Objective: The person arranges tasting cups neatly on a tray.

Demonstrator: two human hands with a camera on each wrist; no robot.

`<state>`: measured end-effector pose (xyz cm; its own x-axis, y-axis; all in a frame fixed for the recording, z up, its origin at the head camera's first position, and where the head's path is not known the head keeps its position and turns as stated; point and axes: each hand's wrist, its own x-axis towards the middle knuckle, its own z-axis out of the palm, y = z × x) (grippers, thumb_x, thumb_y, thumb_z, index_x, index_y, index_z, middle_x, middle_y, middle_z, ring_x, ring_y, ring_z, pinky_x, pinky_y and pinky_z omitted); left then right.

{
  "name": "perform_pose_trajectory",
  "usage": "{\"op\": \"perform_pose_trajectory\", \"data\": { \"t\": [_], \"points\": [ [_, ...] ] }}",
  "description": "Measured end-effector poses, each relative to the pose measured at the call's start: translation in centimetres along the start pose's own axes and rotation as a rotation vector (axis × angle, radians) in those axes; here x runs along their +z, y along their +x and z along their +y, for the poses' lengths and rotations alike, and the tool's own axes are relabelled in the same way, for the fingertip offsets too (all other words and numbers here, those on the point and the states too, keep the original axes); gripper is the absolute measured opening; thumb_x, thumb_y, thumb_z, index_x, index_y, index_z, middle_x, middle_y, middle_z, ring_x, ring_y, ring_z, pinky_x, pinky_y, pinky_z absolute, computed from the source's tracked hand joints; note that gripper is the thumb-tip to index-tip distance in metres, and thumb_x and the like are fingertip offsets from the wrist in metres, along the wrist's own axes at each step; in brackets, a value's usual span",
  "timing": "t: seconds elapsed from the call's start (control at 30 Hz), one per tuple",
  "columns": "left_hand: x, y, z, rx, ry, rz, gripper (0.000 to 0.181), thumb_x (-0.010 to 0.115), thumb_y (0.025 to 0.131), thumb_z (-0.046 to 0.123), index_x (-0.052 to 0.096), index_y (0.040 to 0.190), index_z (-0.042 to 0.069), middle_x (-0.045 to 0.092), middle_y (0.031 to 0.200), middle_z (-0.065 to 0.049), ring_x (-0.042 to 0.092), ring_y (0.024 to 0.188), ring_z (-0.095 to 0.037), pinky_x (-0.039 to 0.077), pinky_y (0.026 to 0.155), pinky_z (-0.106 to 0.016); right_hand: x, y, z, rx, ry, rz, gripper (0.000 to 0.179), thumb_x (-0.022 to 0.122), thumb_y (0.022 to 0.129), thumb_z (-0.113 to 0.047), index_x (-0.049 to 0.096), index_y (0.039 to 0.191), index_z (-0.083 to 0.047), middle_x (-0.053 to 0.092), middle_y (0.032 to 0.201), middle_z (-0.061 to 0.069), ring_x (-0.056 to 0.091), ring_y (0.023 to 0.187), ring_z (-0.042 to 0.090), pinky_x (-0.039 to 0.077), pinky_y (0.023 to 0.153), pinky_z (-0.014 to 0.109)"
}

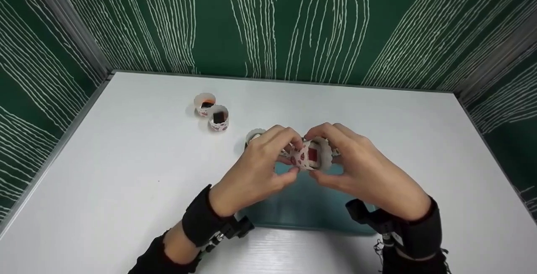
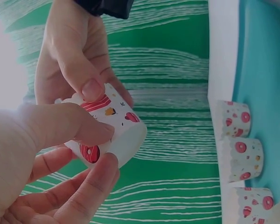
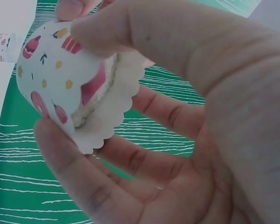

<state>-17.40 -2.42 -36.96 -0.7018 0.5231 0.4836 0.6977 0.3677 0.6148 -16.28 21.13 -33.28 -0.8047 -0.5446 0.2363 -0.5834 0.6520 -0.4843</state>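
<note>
A white paper baking cup (image 1: 303,159) with red printed motifs is held up over the teal tray (image 1: 310,207), tilted so its scalloped mouth faces right. My left hand (image 1: 256,163) pinches it near the base, thumb and fingers on its wall in the left wrist view. On the other side, my right hand (image 1: 358,156) grips it near the rim with thumb and fingertips. Inside the cup sits a pale, crumbly-edged piece with a red patch (image 3: 94,85). Behind my hands, more printed baking cups (image 2: 243,159) stand in a row, largely hidden in the head view.
Two more paper cups, a front one (image 1: 219,125) and a rear one (image 1: 204,97), stand together at the back left of the white table (image 1: 126,148), dark squares showing inside. A green wall (image 1: 218,18) with white wavy lines surrounds the table's back and sides.
</note>
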Motion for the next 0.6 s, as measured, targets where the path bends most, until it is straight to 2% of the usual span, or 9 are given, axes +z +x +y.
{"op": "perform_pose_trajectory", "data": {
  "t": [0.27, 0.6],
  "points": [
    [0.19, -0.02, -0.06, -0.011, -0.034, -0.004, 0.030, 0.080, 0.091, -0.001, 0.062, 0.114, 0.005, 0.064, 0.113, -0.009, 0.069, 0.101, -0.016, 0.060, 0.084, -0.017, 0.07, 0.02, 0.18, -0.010, -0.010, 0.011, 0.054, 0.088, 0.087, -0.013, 0.061, 0.135, -0.016, 0.067, 0.120, -0.005, 0.061, 0.098, 0.008, 0.058, 0.082, 0.033],
    [0.52, 0.05, -0.28, -0.014, -0.032, 0.001, 0.031, 0.084, 0.089, 0.000, 0.063, 0.111, 0.004, 0.065, 0.112, -0.009, 0.069, 0.100, -0.017, 0.060, 0.083, -0.016, 0.17, 0.15, 0.28, -0.002, -0.001, 0.009, 0.052, 0.089, 0.087, -0.013, 0.062, 0.132, -0.016, 0.067, 0.119, -0.004, 0.061, 0.095, 0.010, 0.058, 0.079, 0.033]
  ]
}}
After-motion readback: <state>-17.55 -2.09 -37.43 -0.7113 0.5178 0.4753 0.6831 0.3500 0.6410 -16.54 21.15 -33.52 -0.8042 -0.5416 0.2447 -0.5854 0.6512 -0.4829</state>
